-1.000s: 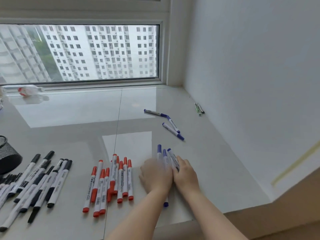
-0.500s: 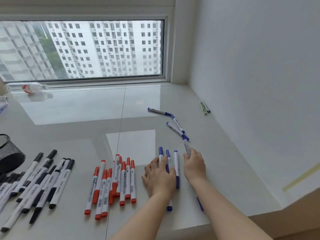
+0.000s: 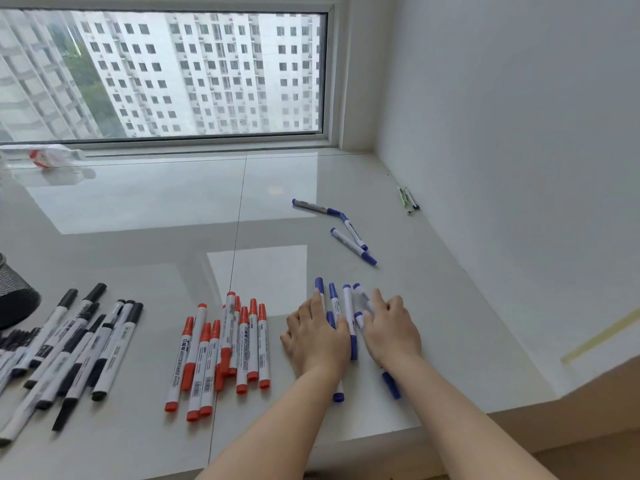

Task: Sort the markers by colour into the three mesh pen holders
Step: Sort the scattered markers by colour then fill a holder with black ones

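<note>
Where both hands (image 3: 353, 337) press, blue markers (image 3: 348, 310) lie half hidden.

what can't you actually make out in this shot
Head view only:
- Blue markers under the hands: left hand and right hand cover their middles, so no exact count.
- Mesh holder: cut off by the left edge; contents unseen. The other two holders are out of frame.
- Black markers: some run off the left edge.
- Small pens by the wall: too small to identify.

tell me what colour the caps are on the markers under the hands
Blue caps on the markers, clearest in the head view.
</note>
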The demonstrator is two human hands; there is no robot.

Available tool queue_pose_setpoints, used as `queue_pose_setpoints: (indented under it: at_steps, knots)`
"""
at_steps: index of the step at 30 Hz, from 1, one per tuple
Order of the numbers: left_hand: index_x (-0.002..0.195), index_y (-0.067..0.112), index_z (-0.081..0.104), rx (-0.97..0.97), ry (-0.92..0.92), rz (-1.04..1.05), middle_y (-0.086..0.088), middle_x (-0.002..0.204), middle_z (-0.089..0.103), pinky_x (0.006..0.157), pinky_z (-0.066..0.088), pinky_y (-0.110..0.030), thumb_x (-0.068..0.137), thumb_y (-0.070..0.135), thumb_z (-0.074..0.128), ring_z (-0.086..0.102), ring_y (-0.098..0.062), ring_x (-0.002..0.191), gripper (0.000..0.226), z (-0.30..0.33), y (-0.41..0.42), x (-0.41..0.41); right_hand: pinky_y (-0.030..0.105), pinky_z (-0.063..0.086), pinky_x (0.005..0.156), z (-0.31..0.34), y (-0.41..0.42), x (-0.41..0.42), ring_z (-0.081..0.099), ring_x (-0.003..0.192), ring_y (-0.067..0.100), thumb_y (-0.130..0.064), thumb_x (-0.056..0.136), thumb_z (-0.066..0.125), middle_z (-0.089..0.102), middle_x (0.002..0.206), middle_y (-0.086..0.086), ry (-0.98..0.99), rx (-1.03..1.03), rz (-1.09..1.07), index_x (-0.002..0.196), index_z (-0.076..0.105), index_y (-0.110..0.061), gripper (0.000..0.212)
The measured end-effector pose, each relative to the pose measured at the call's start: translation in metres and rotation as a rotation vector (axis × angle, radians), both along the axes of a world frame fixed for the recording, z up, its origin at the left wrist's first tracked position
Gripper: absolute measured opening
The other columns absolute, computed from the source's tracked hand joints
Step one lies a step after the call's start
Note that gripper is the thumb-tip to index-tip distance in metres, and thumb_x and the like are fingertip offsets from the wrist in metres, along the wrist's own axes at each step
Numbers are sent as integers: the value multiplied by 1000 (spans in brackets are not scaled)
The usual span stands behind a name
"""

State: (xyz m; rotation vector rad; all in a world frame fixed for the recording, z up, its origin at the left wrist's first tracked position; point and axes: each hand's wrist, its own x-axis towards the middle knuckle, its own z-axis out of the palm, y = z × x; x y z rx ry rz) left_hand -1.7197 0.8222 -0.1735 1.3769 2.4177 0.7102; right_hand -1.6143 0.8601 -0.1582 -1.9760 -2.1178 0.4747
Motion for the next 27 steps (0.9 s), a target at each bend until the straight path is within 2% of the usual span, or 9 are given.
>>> queue_pose_setpoints:
  at_steps: [5, 8, 10, 12, 15, 21, 24, 27]
  knots:
    - [143, 29, 22, -34, -38, -21, 9, 148, 29, 105, 24, -38, 87, 50, 36, 26, -17, 132, 62, 5, -1, -1, 36, 43, 85, 1, -3, -7, 46, 104, 27, -42, 96, 29, 41, 120, 11, -77, 10, -5, 124, 42, -16, 40]
    - [145, 26, 20, -53, -187, 9, 3, 151, 24, 109, 20, -41, 89, 54, 34, 21, -20, 136, 64, 12, 4, -7, 35, 42, 83, 3, 4, -6, 48, 103, 27, -42, 96, 29, 43, 119, 11, -8, -5, -36, 118, 47, -12, 41]
    - [146, 23, 20, -16, -345, 33, -3, 151, 21, 110, 19, -42, 90, 52, 35, 19, -23, 137, 65, 21, 14, -18, 34, 41, 86, 7, 15, -4, 48, 108, 28, -38, 96, 33, 42, 125, 12, 85, 3, -63, 125, 47, -11, 43]
    - [145, 20, 22, 68, -412, 0, -5, 149, 20, 110, 21, -42, 91, 47, 38, 18, -23, 137, 62, 31, 28, -32, 33, 40, 89, 12, 31, -2, 46, 114, 26, -31, 94, 38, 40, 131, 11, 117, 37, -56, 134, 41, -12, 44]
    - [144, 17, 23, 141, -302, -67, -6, 146, 22, 108, 26, -40, 93, 40, 41, 23, -22, 135, 58, 45, 54, -59, 31, 39, 90, 19, 60, -4, 44, 112, 24, -22, 91, 42, 42, 129, 9, 97, 91, -26, 134, 41, -13, 44]
    - [144, 15, 22, 73, -44, -89, -8, 143, 25, 103, 32, -38, 92, 29, 46, 28, -24, 131, 59, 60, 133, -108, 32, 39, 87, 24, 125, -22, 42, 110, 26, -23, 90, 45, 46, 123, 9, 14, 208, 28, 126, 47, -12, 38]
    - [143, 16, 26, 32, 92, -175, -6, 142, 29, 102, 33, -39, 91, 28, 44, 27, -25, 131, 56, 59, 176, -119, 34, 38, 91, 19, 157, -33, 40, 113, 27, -35, 91, 46, 44, 126, 9, -32, 192, 57, 129, 44, -12, 45]
    - [142, 19, 29, -9, 256, -280, -3, 142, 33, 100, 33, -39, 92, 27, 39, 28, -24, 130, 51, 51, 214, -123, 34, 38, 93, 12, 183, -41, 39, 114, 26, -60, 87, 41, 43, 126, 9, -89, 159, 76, 130, 42, -12, 64]
